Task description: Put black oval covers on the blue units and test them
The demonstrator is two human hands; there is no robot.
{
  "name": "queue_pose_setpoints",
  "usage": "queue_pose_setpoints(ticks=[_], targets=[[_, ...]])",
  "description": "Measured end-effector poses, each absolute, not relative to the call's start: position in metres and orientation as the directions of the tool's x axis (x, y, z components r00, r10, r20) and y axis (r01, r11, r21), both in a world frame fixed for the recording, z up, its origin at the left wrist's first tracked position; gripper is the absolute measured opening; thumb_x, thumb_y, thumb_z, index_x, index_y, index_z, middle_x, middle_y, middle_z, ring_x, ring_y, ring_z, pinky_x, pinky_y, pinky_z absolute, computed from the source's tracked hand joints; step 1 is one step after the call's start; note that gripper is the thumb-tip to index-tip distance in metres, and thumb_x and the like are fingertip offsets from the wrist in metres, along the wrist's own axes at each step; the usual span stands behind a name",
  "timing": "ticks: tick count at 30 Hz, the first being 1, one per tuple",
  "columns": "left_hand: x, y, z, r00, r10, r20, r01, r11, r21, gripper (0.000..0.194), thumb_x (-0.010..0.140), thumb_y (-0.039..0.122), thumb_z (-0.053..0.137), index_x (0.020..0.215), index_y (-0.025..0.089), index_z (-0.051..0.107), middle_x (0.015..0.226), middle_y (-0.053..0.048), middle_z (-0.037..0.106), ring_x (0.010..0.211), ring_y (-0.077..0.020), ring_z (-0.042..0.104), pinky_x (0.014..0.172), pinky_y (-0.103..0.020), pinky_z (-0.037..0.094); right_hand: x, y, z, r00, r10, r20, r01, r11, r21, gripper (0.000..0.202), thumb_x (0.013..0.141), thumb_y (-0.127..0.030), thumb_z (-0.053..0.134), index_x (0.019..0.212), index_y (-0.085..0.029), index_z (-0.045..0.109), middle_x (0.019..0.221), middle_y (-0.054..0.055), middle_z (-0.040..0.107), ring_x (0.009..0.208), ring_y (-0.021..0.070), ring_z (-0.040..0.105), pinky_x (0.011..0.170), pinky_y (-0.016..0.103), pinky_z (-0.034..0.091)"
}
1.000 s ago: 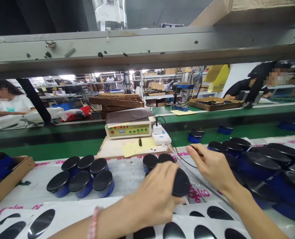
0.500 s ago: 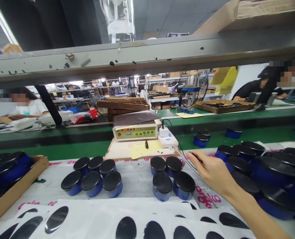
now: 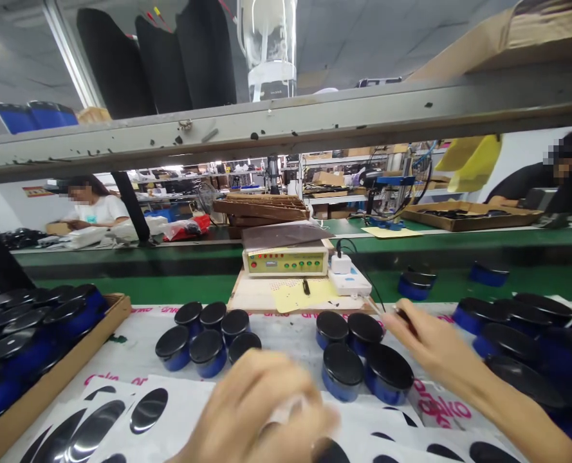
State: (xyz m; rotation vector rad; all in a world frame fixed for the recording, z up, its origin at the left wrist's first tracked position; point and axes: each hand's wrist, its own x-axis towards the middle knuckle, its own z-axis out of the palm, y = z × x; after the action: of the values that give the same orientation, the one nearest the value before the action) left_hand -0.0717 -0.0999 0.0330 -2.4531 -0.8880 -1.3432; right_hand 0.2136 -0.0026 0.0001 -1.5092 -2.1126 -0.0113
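Note:
My right hand (image 3: pixel 425 337) is closed round a thin dark tool whose tip points left, just right of four round blue pieces with black tops (image 3: pixel 342 365). Blurred by motion, my left hand (image 3: pixel 266 408) hangs over white sheets bearing black ovals (image 3: pixel 149 410); its fingers are curled, and whether they hold anything is unclear. Behind it, a second group of blue pieces (image 3: pixel 207 347) stands on the white-covered table, partly hidden by its knuckles.
A cardboard tray (image 3: pixel 73 360) of blue pieces lies left; more blue pieces (image 3: pixel 512 341) crowd the right. A control box (image 3: pixel 286 262) and a white power strip (image 3: pixel 350 283) sit behind. A shelf (image 3: pixel 314 119) crosses above. Two people are beyond the green belt (image 3: pixel 193 257).
My left hand has come into view at the bottom centre. The camera view has turned left, so the scene sits further right. My right hand remains beside the blue pieces with the tool.

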Motion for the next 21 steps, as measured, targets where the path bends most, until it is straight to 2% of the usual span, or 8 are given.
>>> queue_pose_setpoints(ticks=[2,4,6,8,10,13,18,21], targets=[[-0.066,-0.081,0.019,0.44,0.651,0.619,0.56,-0.737,0.378,0.047,0.081,0.0,0.045,0.121,0.025,0.047,0.114,-0.005,0.058,0.107,-0.0182,0.054,0.092,-0.034,0.047,0.195,0.0,0.01,-0.36,0.877,0.317,0.883,0.43,-0.187,0.03,0.091,-0.046,0.037,0.072,-0.023,0.036,0.07,0.003,0.057,0.063,0.0201,0.054,0.058,0.03,0.036],[-0.056,-0.059,-0.002,0.437,0.843,0.312,0.524,-0.521,0.674,0.058,0.078,0.005,0.05,0.132,0.022,0.036,0.133,-0.01,0.044,0.12,-0.0233,0.046,0.1,-0.042,0.041,0.172,0.005,0.018,-0.466,0.858,0.214,0.862,0.495,-0.11,0.025,0.087,-0.043,0.044,0.076,-0.022,0.041,0.082,0.007,0.06,0.075,0.024,0.055,0.066,0.034,0.036],[-0.043,-0.043,-0.024,0.434,0.884,0.176,0.487,-0.394,0.779,0.07,0.074,0.018,0.064,0.135,0.017,0.029,0.136,-0.015,0.041,0.118,-0.0274,0.047,0.098,-0.044,0.043,0.151,0.014,0.022,-0.5,0.85,0.167,0.848,0.519,-0.103,0.026,0.083,-0.045,0.05,0.078,-0.021,0.046,0.086,0.009,0.062,0.08,0.0266,0.056,0.069,0.035,0.035],[-0.03,-0.033,-0.039,0.404,0.908,0.115,0.405,-0.29,0.867,0.077,0.066,0.032,0.075,0.129,0.014,0.034,0.128,-0.015,0.048,0.112,-0.0283,0.051,0.094,-0.043,0.045,0.136,0.025,0.023,-0.507,0.855,0.108,0.849,0.517,-0.11,0.029,0.079,-0.047,0.055,0.079,-0.019,0.049,0.087,0.01,0.063,0.078,0.0274,0.058,0.065,0.033,0.035],[-0.022,-0.029,-0.048,0.36,0.931,0.069,0.313,-0.19,0.931,0.077,0.061,0.037,0.08,0.122,0.014,0.039,0.12,-0.013,0.053,0.108,-0.0271,0.053,0.092,-0.041,0.044,0.129,0.034,0.024,-0.512,0.858,0.049,0.848,0.513,-0.13,0.028,0.075,-0.044,0.06,0.081,-0.019,0.05,0.086,0.01,0.064,0.076,0.0262,0.06,0.059,0.03,0.034],[-0.018,-0.027,-0.052,0.327,0.943,0.062,0.275,-0.157,0.949,0.078,0.058,0.035,0.082,0.12,0.015,0.039,0.116,-0.01,0.056,0.106,-0.025,0.054,0.092,-0.039,0.044,0.13,0.043,0.024,-0.518,0.855,-0.008,0.843,0.509,-0.173,0.025,0.072,-0.038,0.063,0.083,-0.02,0.05,0.085,0.007,0.065,0.073,0.0229,0.061,0.054,0.027,0.033],[-0.023,-0.026,-0.055,0.339,0.94,0.05,0.259,-0.144,0.955,0.082,0.055,0.037,0.084,0.122,0.018,0.041,0.115,-0.007,0.058,0.105,-0.0256,0.055,0.092,-0.04,0.043,0.14,0.045,0.016,-0.516,0.856,-0.04,0.839,0.496,-0.223,0.021,0.079,-0.04,0.056,0.082,-0.021,0.046,0.084,0.005,0.063,0.074,0.0215,0.06,0.057,0.027,0.034],[-0.027,-0.03,-0.048,0.377,0.925,0.038,0.314,-0.167,0.935,0.085,0.057,0.043,0.082,0.128,0.02,0.04,0.119,-0.008,0.057,0.109,-0.0278,0.053,0.094,-0.043,0.044,0.141,0.046,0.01,-0.524,0.85,-0.049,0.832,0.5,-0.24,0.02,0.081,-0.04,0.052,0.082,-0.021,0.044,0.085,0.005,0.062,0.076,0.0216,0.059,0.061,0.028,0.035]])
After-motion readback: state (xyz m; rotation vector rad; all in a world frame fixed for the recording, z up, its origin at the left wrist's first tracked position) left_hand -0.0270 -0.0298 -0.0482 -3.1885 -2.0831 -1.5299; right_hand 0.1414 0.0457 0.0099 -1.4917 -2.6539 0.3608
